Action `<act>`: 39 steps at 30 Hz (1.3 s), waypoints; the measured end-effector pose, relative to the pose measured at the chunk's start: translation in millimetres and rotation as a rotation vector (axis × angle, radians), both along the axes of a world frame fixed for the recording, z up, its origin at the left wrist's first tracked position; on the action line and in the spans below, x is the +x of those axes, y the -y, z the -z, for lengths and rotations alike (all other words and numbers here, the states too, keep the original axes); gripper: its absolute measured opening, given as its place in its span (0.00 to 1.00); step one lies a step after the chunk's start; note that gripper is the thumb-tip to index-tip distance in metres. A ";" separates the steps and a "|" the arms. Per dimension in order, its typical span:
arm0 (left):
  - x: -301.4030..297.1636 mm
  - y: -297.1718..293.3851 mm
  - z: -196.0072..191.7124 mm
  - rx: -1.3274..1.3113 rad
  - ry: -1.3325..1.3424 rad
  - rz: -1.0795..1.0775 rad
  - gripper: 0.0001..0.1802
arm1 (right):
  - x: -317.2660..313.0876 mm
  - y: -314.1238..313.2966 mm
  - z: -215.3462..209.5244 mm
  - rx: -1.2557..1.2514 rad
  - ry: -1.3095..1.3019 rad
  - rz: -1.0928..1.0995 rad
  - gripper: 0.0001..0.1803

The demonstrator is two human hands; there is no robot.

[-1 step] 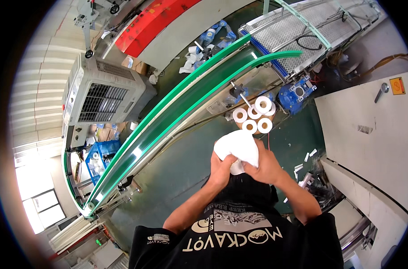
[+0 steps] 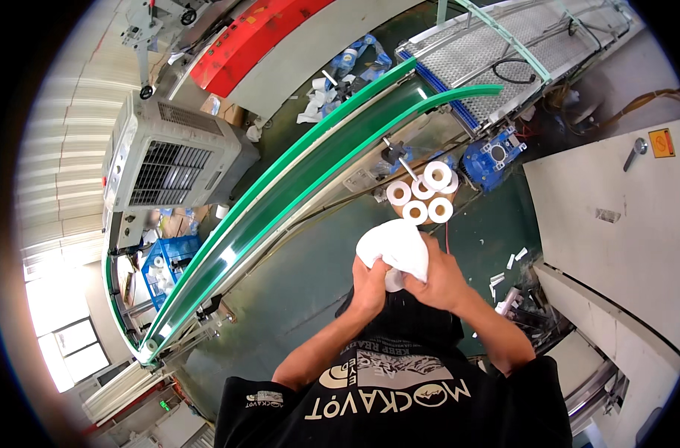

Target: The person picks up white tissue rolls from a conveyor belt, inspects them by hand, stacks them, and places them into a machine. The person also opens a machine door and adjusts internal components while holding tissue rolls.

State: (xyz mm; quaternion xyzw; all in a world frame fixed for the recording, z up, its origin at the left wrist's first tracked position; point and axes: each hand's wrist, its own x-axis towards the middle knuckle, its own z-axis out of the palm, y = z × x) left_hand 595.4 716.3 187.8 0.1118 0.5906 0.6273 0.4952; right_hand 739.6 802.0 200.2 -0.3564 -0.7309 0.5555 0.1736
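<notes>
In front of my body, both hands hold a soft white paper bundle (image 2: 391,245), rounded on top with a loose lower part between the thumbs. My left hand (image 2: 370,285) grips its left lower side, thumb pressed on the front. On the opposite side my right hand (image 2: 440,278) is closed round it, fingers partly hidden behind. Whether the bundle has a core cannot be seen. Just beyond it, several white paper rolls (image 2: 398,193) with brown cores stand clustered on a brown round surface, apart from my hands.
A green-edged curved conveyor (image 2: 280,198) runs from lower left to a metal-mesh belt (image 2: 497,56) at upper right. A blue motor (image 2: 497,153) sits below that belt. At left are an air cooler (image 2: 172,160) and a blue crate (image 2: 155,287). A pale cabinet (image 2: 609,216) stands at right.
</notes>
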 end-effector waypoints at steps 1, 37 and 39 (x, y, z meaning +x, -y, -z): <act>5.9 -2.3 5.2 -0.031 -0.003 -0.060 0.21 | -2.7 7.8 2.0 0.079 0.046 0.056 0.39; -58.8 -113.8 472.4 0.124 -0.784 0.599 0.65 | 8.6 -177.1 356.8 0.020 0.678 0.527 0.23; -60.1 -102.0 460.0 0.050 -0.585 0.610 0.65 | 41.3 -158.0 337.2 0.056 0.489 0.613 0.22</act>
